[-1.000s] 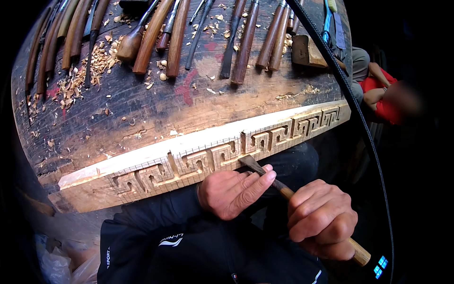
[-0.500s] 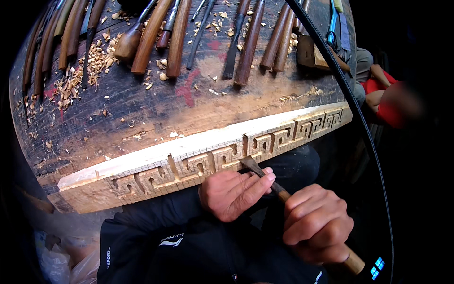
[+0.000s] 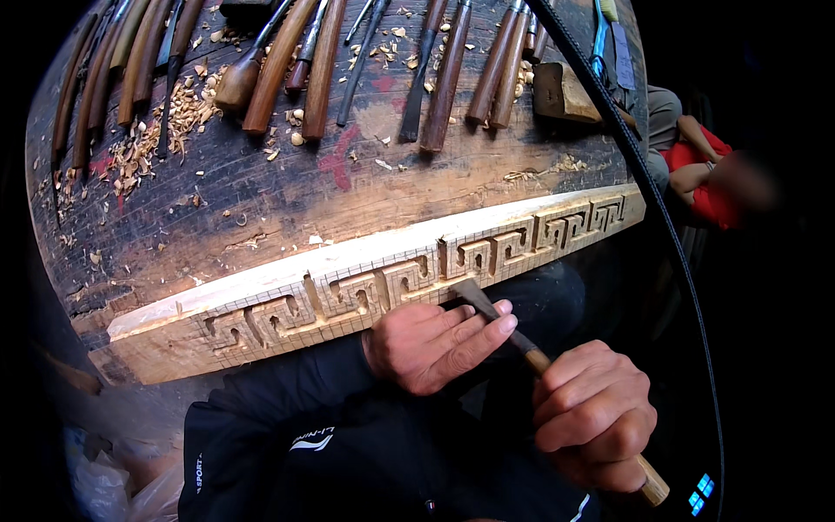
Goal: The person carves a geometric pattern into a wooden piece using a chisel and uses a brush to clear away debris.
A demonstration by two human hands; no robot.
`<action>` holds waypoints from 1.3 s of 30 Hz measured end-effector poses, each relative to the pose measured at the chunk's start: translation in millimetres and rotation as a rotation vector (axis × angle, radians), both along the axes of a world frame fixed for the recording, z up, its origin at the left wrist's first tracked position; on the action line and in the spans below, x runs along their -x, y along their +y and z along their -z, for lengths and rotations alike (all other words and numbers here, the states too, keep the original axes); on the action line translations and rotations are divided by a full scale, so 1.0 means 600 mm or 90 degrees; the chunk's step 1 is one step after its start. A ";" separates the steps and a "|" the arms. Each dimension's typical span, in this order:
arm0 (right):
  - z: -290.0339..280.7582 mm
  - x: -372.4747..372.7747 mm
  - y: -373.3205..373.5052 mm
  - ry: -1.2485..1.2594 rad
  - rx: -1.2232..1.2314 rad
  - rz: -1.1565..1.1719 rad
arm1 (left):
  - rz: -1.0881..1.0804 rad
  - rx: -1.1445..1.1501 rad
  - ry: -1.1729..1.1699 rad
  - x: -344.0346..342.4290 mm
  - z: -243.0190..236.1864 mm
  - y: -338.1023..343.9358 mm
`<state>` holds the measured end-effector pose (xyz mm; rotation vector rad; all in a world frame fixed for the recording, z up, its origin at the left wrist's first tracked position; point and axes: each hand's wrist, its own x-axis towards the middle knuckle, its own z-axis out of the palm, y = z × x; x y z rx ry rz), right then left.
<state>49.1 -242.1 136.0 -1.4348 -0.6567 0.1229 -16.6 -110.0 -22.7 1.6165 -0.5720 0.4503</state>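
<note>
My right hand (image 3: 596,413) is wrapped round the wooden handle of a flat chisel (image 3: 531,351), whose butt sticks out below the fist. Its broad steel blade slants up and left to the carved face of a long pale wooden board (image 3: 152,358), with the tip at the lower border of the pattern near the middle. My left hand (image 3: 426,350) lies against the board's lower edge, its fingertips closed on the chisel's blade. A pencilled grid and angular key-shaped grooves run along the board. The left thumb is mostly hidden.
The board lies on the near edge of a dark, worn workbench (image 3: 261,191). Many wooden-handled chisels (image 3: 322,78) lie across its far side among wood shavings (image 3: 187,113). A wooden block (image 3: 561,91) sits far right. A black cable (image 3: 665,226) crosses the right; beyond sits another person (image 3: 696,170) in red.
The chisel tip has shifted a little to the right along the board's lower border. Both hands have moved slightly right with it and keep their hold.
</note>
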 end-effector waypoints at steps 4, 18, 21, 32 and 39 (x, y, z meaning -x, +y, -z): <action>0.001 0.004 0.004 0.058 -0.063 -0.022 | -0.037 0.062 -0.020 0.004 0.008 -0.012; 0.012 -0.017 0.022 0.069 0.027 -0.030 | -0.047 0.054 -0.012 0.005 0.008 -0.002; 0.015 -0.023 0.027 0.072 0.024 -0.042 | -0.013 0.083 0.001 0.003 0.006 0.002; 0.050 0.025 0.029 0.002 -0.085 0.035 | -0.014 0.071 0.009 0.016 0.016 0.003; 0.028 0.040 0.024 -0.130 0.062 0.084 | 0.023 0.001 -0.023 0.001 0.004 -0.002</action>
